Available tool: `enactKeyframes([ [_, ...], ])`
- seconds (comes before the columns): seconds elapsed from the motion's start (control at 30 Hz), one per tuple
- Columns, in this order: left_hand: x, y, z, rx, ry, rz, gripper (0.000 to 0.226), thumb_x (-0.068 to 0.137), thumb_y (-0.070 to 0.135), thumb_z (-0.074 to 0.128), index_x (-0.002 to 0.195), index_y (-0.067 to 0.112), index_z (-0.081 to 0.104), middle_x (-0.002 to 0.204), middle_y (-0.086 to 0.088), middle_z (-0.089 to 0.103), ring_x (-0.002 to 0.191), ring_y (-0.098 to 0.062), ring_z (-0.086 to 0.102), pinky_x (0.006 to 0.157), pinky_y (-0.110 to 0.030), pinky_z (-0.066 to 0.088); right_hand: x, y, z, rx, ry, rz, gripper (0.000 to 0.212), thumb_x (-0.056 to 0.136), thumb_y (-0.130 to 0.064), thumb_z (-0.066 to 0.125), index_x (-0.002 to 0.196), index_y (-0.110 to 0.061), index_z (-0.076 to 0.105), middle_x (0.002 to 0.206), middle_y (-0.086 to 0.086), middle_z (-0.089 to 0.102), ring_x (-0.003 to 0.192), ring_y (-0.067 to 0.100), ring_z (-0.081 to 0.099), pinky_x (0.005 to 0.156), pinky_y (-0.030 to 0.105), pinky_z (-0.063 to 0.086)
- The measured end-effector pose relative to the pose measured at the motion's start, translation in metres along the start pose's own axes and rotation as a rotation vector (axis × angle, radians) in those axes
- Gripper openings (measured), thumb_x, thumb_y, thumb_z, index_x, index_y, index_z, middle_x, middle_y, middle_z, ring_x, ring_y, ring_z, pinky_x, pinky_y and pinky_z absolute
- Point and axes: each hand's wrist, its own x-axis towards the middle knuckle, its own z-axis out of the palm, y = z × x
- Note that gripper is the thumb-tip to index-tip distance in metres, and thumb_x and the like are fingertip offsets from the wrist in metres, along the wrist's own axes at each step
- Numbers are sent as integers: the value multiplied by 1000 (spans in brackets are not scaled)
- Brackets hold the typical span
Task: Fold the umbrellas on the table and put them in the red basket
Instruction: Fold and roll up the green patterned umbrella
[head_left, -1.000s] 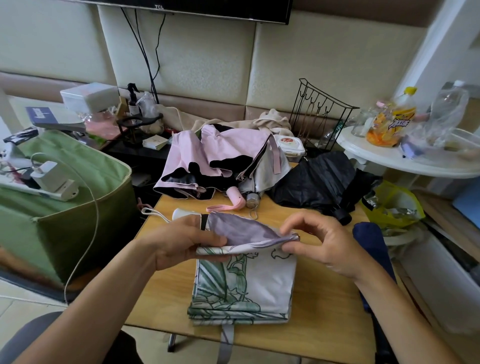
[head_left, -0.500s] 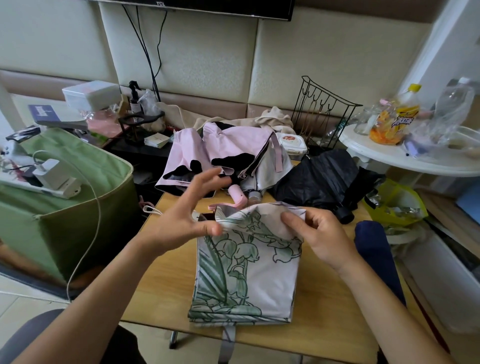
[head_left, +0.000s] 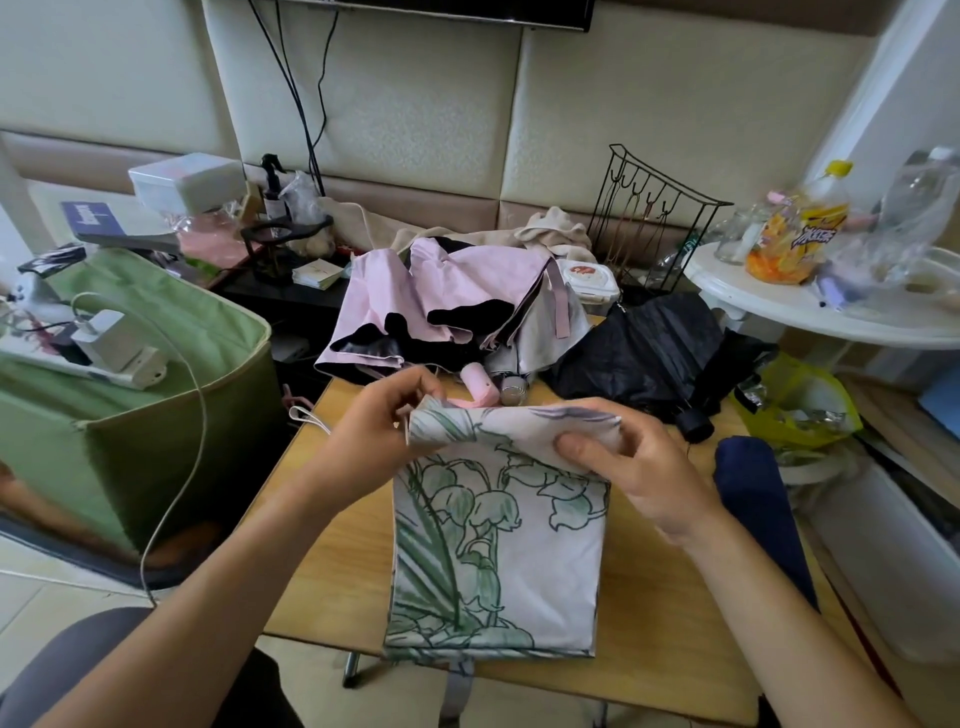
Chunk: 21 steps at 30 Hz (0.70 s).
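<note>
A white umbrella with a green flower print (head_left: 498, 545) lies flattened on the wooden table (head_left: 670, 639) in front of me. My left hand (head_left: 369, 431) pinches its far left corner. My right hand (head_left: 639, 467) grips the far right edge, thumb on top of the cloth. Behind it lie a crumpled pink umbrella (head_left: 457, 296) with a pink handle (head_left: 480, 389) and a black umbrella (head_left: 649, 353). A dark blue umbrella (head_left: 753, 499) lies along the table's right side. No red basket is in view.
A green fabric bin (head_left: 171, 431) stands to the left, with a white charger and cable across it. A white round table (head_left: 810, 312) with bottles is at the right. A black wire rack (head_left: 649, 218) stands behind. A yellow bag (head_left: 800, 400) sits under the round table.
The far flap of the printed umbrella was turned over, so the print now faces up. My left hand spread open, then closed again on the left corner. The right hand kept its hold.
</note>
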Motion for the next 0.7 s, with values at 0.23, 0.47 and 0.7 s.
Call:
enactKeyframes([
  [0.23, -24, 18, 13, 142, 406, 354, 23, 87, 18, 45, 68, 10, 37, 63, 1, 36, 57, -13, 32, 50, -36, 26, 3, 7, 5, -27, 222, 43, 79, 86, -63, 74, 103, 14, 65, 105, 39, 65, 101, 60, 61, 86, 69, 51],
  [0.47, -46, -1, 54, 203, -704, -49, 9, 99, 16, 68, 104, 14, 75, 93, -2, 77, 80, -12, 72, 74, -23, 55, -4, -2, 0, 52, 48, -9, 36, 95, -36, 72, 105, -2, 77, 107, 24, 75, 102, 38, 72, 87, 35, 55],
  [0.7, -42, 9, 23, 74, -629, -515, 34, 102, -8, 50, 117, 20, 62, 116, 12, 63, 83, 18, 55, 78, 3, 37, -12, -6, -11, -168, -477, 140, 11, 91, -16, 78, 99, -10, 82, 101, 9, 66, 90, 19, 62, 80, 31, 49],
])
